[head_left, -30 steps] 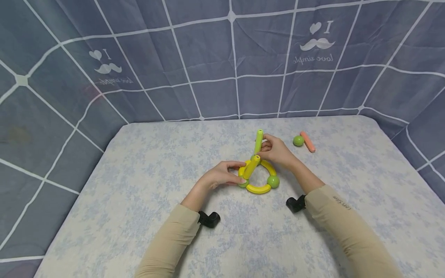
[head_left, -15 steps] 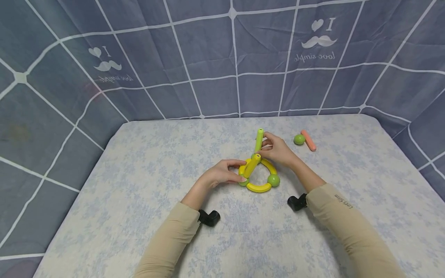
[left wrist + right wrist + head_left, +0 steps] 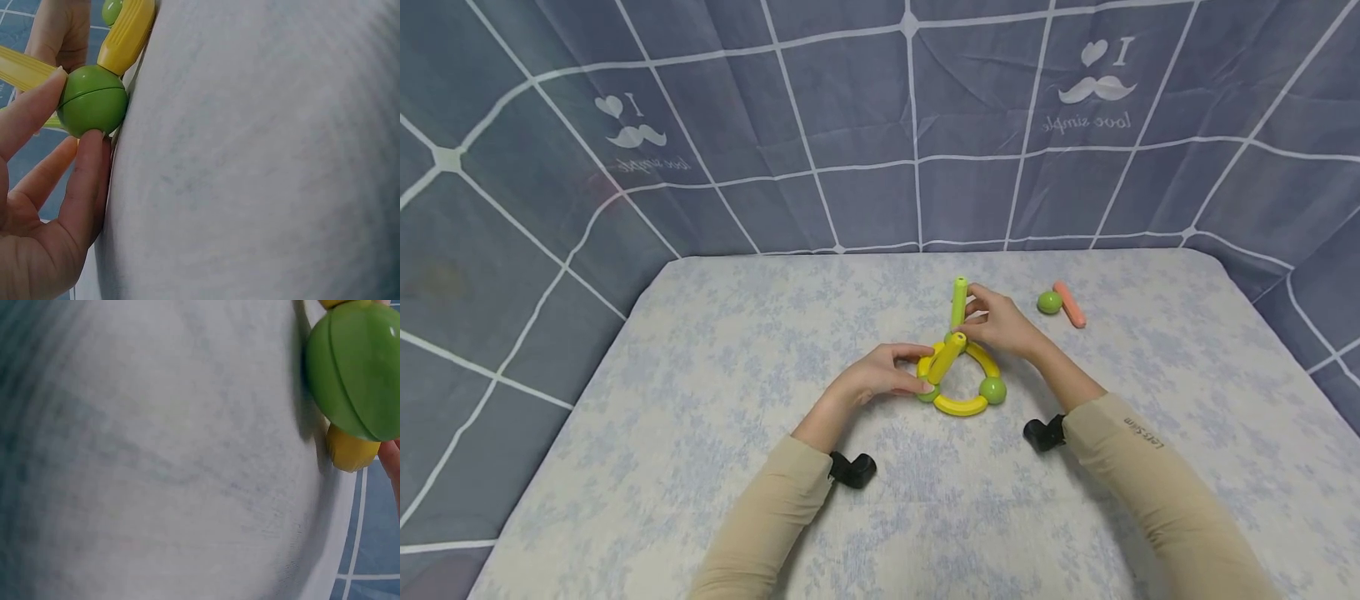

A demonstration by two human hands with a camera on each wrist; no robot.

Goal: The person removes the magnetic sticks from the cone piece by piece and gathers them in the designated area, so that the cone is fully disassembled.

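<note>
A ring of yellow curved rods [image 3: 961, 406] joined by green balls lies on the table; they look like magnetic building pieces. At its left, my left hand [image 3: 876, 375] pinches a green ball [image 3: 94, 100] between thumb and fingers. From that ball a straight yellow rod [image 3: 947, 358] slants upward. A lime-green rod [image 3: 958, 302] stands up from the ring's back ball, which is mostly hidden. My right hand [image 3: 1000, 323] grips this rod low down, its fingers bent behind it. The ring's right green ball [image 3: 992, 390] is untouched, and looms large in the right wrist view.
Beyond my right hand, a loose green ball [image 3: 1048, 302] and a coral-pink rod [image 3: 1070, 305] lie side by side on the patterned cloth [image 3: 760, 333]. A blue-grey curtain with white lines [image 3: 850, 200] hangs behind the table. Black wrist mounts [image 3: 853, 472] jut from both sleeves.
</note>
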